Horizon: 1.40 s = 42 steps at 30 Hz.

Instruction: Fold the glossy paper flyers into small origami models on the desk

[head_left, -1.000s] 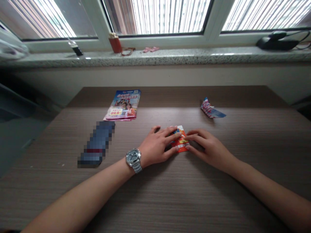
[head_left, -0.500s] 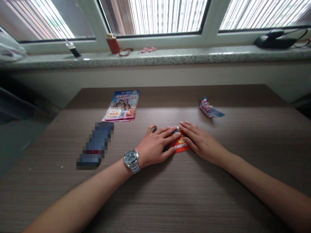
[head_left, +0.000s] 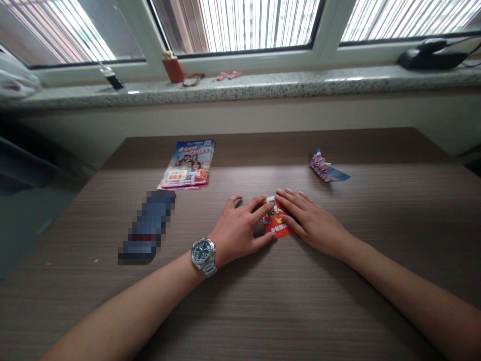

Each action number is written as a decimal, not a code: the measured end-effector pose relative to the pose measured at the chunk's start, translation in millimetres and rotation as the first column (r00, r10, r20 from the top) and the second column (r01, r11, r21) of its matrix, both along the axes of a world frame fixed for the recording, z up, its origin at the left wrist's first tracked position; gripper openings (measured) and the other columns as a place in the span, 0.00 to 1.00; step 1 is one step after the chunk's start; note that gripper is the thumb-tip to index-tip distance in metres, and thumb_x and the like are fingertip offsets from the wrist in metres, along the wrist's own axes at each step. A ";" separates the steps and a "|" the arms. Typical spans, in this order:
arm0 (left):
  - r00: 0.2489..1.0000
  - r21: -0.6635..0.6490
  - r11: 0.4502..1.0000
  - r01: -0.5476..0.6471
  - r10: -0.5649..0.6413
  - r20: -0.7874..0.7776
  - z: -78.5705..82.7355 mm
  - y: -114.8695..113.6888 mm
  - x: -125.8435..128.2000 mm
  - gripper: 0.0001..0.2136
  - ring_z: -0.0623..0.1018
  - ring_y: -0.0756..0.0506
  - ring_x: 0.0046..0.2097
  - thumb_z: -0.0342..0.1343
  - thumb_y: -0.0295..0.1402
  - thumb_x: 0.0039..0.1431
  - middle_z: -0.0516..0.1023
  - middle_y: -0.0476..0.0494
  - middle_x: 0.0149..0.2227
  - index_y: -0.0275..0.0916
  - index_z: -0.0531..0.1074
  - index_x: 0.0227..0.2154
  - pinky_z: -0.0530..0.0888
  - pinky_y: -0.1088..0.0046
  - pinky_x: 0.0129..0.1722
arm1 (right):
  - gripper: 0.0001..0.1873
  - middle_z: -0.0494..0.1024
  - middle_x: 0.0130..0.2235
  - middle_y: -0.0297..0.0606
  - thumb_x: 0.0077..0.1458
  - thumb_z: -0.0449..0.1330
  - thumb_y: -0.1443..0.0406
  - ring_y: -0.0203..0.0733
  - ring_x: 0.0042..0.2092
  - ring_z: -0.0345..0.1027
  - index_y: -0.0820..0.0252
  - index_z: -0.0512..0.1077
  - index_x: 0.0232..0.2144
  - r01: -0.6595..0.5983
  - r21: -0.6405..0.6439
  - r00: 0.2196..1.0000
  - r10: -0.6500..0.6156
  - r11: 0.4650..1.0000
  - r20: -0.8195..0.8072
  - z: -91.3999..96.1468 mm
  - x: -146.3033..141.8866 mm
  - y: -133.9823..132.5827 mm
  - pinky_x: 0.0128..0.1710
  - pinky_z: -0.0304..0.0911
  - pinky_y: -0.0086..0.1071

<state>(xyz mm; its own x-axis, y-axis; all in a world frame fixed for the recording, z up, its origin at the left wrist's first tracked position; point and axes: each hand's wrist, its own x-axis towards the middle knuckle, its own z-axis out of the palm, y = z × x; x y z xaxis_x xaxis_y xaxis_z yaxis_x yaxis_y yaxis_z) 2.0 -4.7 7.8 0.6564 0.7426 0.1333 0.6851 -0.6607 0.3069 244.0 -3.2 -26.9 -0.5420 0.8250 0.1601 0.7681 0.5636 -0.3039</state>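
A small folded red leaflet (head_left: pixel 277 224) lies on the brown wooden table (head_left: pixel 263 301) in front of me. My left hand (head_left: pixel 240 226), with a metal watch (head_left: pixel 203 253) on the wrist, arches over the leaflet's left edge, fingertips at its far corner and thumb at its near corner, gripping it. My right hand (head_left: pixel 312 220) lies flat with its fingers stretched out and together, pressing on the leaflet's right side.
A stack of colourful flyers (head_left: pixel 188 164) lies at the far left of the table and a folded blue paper piece (head_left: pixel 326 169) at the far right. A blurred dark object (head_left: pixel 148 226) rests left of my hands. The windowsill holds a red cup (head_left: pixel 173 67) and a dark device (head_left: pixel 432 56).
My right hand slid from the leaflet's right edge up and over its right side. My left fingers drew back to the left, baring more of the red paper.
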 end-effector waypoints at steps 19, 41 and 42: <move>0.997 0.102 0.995 -0.019 0.027 -0.073 -1.6 0.6 -0.9 0.25 0.70 0.37 0.57 0.49 0.51 0.68 0.73 0.41 0.57 0.46 0.65 0.63 0.54 0.46 0.64 | 0.22 0.65 0.66 0.45 0.68 0.51 0.62 0.50 0.68 0.56 0.53 0.64 0.63 -0.056 0.050 0.983 0.064 0.997 -0.173 -0.2 7.9 -1.8 0.66 0.54 0.54; 0.996 0.082 0.993 0.084 -0.085 0.016 -13.9 11.2 -5.5 0.23 0.68 0.39 0.64 0.51 0.40 0.69 0.65 0.38 0.66 0.40 0.63 0.63 0.65 0.57 0.65 | 0.17 0.73 0.61 0.41 0.63 0.54 0.71 0.48 0.67 0.58 0.53 0.68 0.53 -0.091 -0.012 0.956 0.084 0.996 -0.282 -1.1 12.1 1.5 0.67 0.51 0.56; 0.996 0.075 0.994 0.085 -0.086 0.013 -14.8 10.7 -5.3 0.23 0.68 0.40 0.64 0.51 0.40 0.69 0.65 0.38 0.66 0.40 0.63 0.64 0.65 0.57 0.66 | 0.18 0.72 0.61 0.41 0.63 0.54 0.71 0.49 0.67 0.58 0.53 0.68 0.53 -0.091 -0.014 0.956 0.084 0.996 -0.283 -1.1 12.0 1.4 0.67 0.51 0.56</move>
<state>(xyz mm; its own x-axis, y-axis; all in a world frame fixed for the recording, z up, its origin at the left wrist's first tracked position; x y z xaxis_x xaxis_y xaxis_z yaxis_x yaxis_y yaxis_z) -3.3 6.0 -7.0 0.7145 0.6712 0.1973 0.6203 -0.7382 0.2650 255.9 -1.8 -28.0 -0.5485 0.7824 0.2950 0.5973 0.6135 -0.5166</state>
